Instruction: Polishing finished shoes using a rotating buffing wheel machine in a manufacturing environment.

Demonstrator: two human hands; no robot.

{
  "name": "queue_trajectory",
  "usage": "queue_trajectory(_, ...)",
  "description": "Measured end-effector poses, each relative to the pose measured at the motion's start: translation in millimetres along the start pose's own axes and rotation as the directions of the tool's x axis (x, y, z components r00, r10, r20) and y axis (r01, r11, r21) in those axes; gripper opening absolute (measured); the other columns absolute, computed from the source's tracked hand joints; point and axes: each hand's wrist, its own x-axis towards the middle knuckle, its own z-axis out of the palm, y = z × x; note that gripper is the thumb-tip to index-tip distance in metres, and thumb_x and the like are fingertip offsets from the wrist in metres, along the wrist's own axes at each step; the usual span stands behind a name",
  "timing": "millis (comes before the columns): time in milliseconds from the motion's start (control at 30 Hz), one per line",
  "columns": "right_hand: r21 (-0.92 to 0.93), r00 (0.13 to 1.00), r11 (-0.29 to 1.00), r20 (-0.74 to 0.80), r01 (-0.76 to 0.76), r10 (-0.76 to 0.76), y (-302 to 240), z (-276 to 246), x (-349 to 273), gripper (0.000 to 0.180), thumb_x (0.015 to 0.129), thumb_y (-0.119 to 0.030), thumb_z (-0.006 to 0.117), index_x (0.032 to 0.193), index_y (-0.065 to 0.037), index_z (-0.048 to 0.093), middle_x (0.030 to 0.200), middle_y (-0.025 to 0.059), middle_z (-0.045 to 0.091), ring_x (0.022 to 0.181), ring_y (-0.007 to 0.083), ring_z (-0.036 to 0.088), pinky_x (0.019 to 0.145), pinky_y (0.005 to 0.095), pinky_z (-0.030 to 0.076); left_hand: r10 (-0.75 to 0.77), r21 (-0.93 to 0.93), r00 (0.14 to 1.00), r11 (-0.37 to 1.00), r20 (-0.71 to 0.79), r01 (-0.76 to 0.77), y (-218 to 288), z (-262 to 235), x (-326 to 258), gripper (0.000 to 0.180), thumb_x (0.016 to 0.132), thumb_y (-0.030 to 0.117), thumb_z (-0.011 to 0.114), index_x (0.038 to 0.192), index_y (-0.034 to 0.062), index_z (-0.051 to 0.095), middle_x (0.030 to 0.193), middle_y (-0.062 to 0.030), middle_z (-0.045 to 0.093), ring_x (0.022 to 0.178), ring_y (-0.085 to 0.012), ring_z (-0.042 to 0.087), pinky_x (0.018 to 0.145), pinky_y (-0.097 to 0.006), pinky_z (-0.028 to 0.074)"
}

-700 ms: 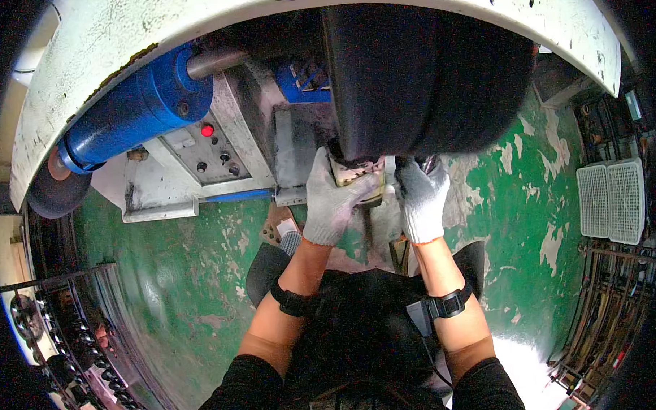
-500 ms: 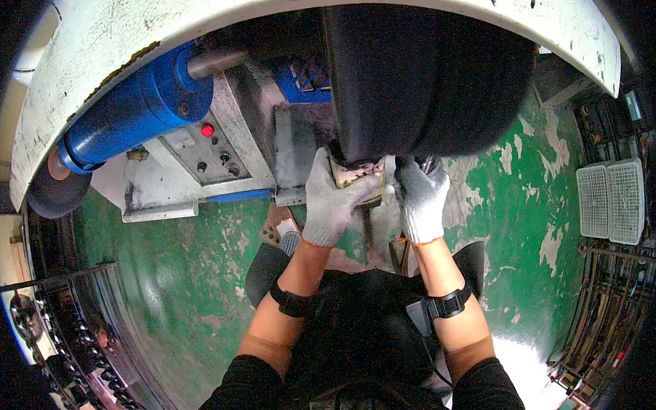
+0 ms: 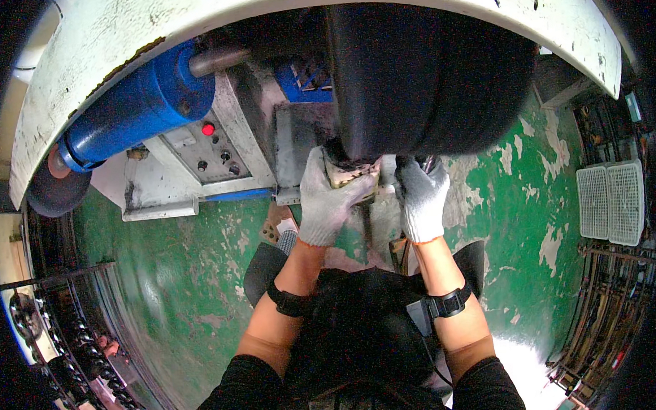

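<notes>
A wide, dark wheel hangs in front of me, its surface smeared as if spinning. Just under its lower left edge, my left hand, in a whitish knit glove, is closed around a cream-coloured block with dark smudges. The block's top meets the wheel's lower edge; whether they touch is hard to tell. My right hand, in a glove blackened over the fingers, is closed just right of it below the wheel. What its fingers hold is hidden; a dark bit shows near the fingertips.
A white curved hood arches over the wheel. To the left are a blue motor housing, a smaller dark wheel and a control panel with a red button. White plastic baskets and racks line the right.
My left hand and the block have shifted slightly left, and the block has tilted a little. My right hand stays nearly in place.
</notes>
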Motion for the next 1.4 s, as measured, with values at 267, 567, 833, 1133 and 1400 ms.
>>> queue_trajectory(267, 0.057, 0.999, 0.998, -0.003, -0.036, 0.037, 2.6, -0.4, 1.3, 0.01, 0.087, -0.001, 0.054, 0.081, -0.006, 0.061, 0.065, -0.0016, 0.056, 0.049, 0.0049, 0.045, 0.044, 0.0215, 0.031, 0.091, 0.003, 0.995, 0.996, -0.031, -0.091, -2.4, -5.0, -1.4, 0.051, 0.07, 0.002, 0.08, 0.111, -0.002, 0.05, 0.103, -0.0105, 0.064, 0.091, -0.0147, 0.063, 0.079, -0.029, 0.053)
queue_trajectory(567, 0.15, 1.0, 0.988, 0.009, -0.029, 0.028, -7.5, 6.2, -5.4, 0.009, 0.088, -0.001, 0.054, 0.087, -0.006, 0.062, 0.068, -0.0027, 0.057, 0.052, 0.0037, 0.045, 0.046, 0.0209, 0.033, 0.072, 0.03, 0.997, 0.997, -0.034, -0.071, -3.3, -9.6, -3.3, 0.065, 0.066, -0.003, 0.077, 0.123, -0.0029, 0.046, 0.11, -0.0101, 0.063, 0.094, -0.0186, 0.063, 0.084, -0.031, 0.053)
queue_trajectory(833, 0.103, 0.999, 0.994, 0.034, -0.045, 0.042, -10.4, 0.9, -6.6, 0.011, 0.089, -0.004, 0.057, 0.08, -0.009, 0.06, 0.064, -0.0054, 0.053, 0.05, 0.0029, 0.042, 0.045, 0.0208, 0.03, 0.115, -0.012, 0.992, 0.993, -0.049, -0.115, 3.7, -5.9, -6.6, 0.057, 0.067, 0.0, 0.079, 0.115, -0.0011, 0.05, 0.104, -0.0088, 0.063, 0.09, -0.016, 0.063, 0.08, -0.03, 0.053)
queue_trajectory(1133, 0.045, 0.995, 0.995, 0.049, -0.092, 0.089, -15.2, -5.2, -3.2, 0.021, 0.078, 0.007, 0.057, 0.087, -0.008, 0.047, 0.073, -0.0009, 0.054, 0.056, 0.0066, 0.048, 0.046, 0.0233, 0.039, 0.158, 0.028, 0.986, 0.987, -0.048, -0.157, 6.9, -7.0, -9.5, 0.053, 0.068, 0.0, 0.08, 0.112, -0.0009, 0.051, 0.102, -0.0099, 0.064, 0.089, -0.0159, 0.064, 0.079, -0.03, 0.054)
queue_trajectory(1400, 0.033, 0.991, 0.993, 0.08, -0.113, 0.11, -15.4, -6.8, -4.1, 0.02, 0.079, 0.006, 0.058, 0.086, -0.009, 0.046, 0.07, -0.0003, 0.052, 0.054, 0.0071, 0.048, 0.045, 0.0242, 0.039, 0.199, 0.051, 0.98, 0.979, -0.032, -0.197, 5.7, -8.9, -8.8, 0.053, 0.067, 0.002, 0.081, 0.111, -0.0012, 0.052, 0.101, -0.0109, 0.065, 0.088, -0.016, 0.064, 0.079, -0.031, 0.053)
